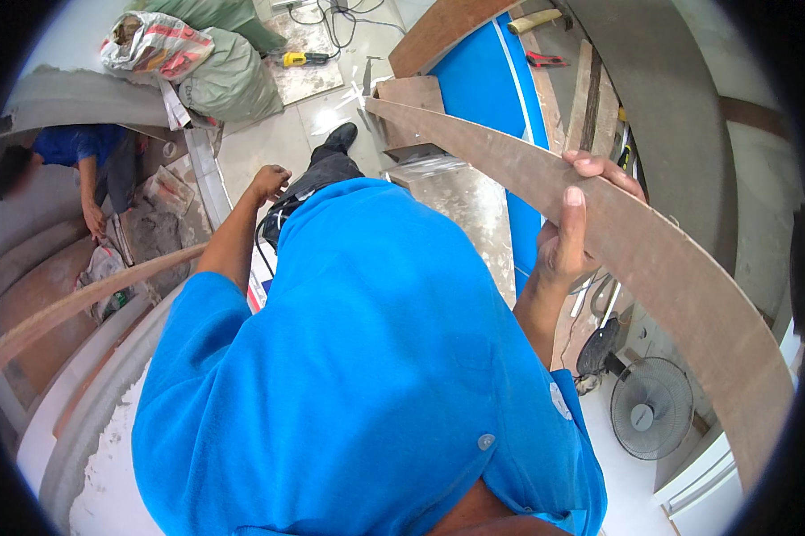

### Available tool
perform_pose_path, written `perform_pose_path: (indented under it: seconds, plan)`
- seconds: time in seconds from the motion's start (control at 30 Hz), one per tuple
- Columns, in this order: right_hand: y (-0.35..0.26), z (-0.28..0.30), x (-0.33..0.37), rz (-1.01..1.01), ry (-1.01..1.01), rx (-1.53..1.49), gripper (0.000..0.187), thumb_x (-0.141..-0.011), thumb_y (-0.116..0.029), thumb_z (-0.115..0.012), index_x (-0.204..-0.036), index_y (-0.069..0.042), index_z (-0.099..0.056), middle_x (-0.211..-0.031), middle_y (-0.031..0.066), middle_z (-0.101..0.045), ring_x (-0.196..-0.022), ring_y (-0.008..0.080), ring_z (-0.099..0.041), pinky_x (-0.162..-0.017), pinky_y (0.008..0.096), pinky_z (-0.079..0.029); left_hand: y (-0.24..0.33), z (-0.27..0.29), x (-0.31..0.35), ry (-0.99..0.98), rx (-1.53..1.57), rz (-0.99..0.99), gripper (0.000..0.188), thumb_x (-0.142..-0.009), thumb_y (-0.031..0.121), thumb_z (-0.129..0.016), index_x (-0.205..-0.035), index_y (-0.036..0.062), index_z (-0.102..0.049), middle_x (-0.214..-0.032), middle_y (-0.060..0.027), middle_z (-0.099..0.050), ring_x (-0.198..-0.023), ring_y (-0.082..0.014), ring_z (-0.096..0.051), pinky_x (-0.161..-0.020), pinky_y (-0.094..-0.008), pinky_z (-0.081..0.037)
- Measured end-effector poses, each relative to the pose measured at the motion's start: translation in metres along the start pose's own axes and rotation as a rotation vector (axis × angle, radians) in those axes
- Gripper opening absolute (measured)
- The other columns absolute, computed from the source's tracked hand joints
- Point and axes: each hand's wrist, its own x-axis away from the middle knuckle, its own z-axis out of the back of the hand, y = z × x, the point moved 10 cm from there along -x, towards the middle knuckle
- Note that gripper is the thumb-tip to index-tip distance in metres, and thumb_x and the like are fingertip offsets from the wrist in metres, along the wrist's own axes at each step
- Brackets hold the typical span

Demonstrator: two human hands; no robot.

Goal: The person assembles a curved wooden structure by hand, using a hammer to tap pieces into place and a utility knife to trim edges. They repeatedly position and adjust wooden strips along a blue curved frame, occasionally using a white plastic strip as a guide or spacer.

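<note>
My right hand (pixel 567 234) grips a long plywood strip (pixel 670 246), with the thumb on its near face and the fingers over its far edge. The strip slants from the middle of the view out to the lower right, and its narrow end is close to a brown wooden block (pixel 411 96). My left hand (pixel 270 184) hangs beside my dark trousers (pixel 311 179), its fingers loosely curled and nothing visible in them. Behind the strip lies a blue-surfaced board (pixel 484 85).
At the left a co-worker (pixel 81 147) bends toward rubble. Filled sacks (pixel 228 89), a yellow power tool (pixel 305 59) and loose cables (pixel 338 12) lie ahead. A red utility knife (pixel 546 60) rests on the bench. A fan (pixel 650 407) stands at the lower right.
</note>
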Motion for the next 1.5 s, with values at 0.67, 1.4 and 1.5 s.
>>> perform_pose_path:
  seconds: [0.67,1.4,1.5]
  plan:
    - [-0.024,-0.042,0.019,0.065,-0.399,-0.098,0.042,-0.078,0.002,-0.06,-0.115,-0.01,-0.044,-0.092,0.0128,-0.061,-0.091,0.0253,-0.061,-0.083,0.0429,-0.044,0.019,0.006,0.012,0.002,-0.057,0.069,0.039,-0.092,0.03,-0.059,-0.117,-0.0002,-0.062,-0.098,-0.0158,-0.067,-0.068,-0.0248,-0.065,-0.055,-0.0373,-0.056]
    - [-0.023,-0.006,-0.019,0.162,0.013,-0.185,0.069,-0.076,-0.023,-0.069,-0.135,-0.001,-0.038,-0.105,0.0171,-0.06,-0.101,0.0281,-0.062,-0.092,0.0457,-0.051,0.039,0.014,0.019,0.043,0.059,-0.047,0.039,-0.093,0.033,-0.059,-0.113,0.001,-0.062,-0.091,-0.0108,-0.067,-0.065,-0.0197,-0.065,-0.053,-0.0328,-0.054]
    - [-0.024,0.008,-0.015,0.196,-0.029,-0.16,0.067,-0.077,-0.022,-0.066,-0.135,-0.003,-0.039,-0.105,0.0177,-0.06,-0.101,0.0291,-0.062,-0.092,0.0478,-0.051,0.043,0.014,0.025,0.052,0.087,-0.074,0.039,-0.093,0.034,-0.058,-0.113,0.0011,-0.062,-0.095,-0.0116,-0.067,-0.067,-0.02,-0.065,-0.055,-0.0322,-0.054]
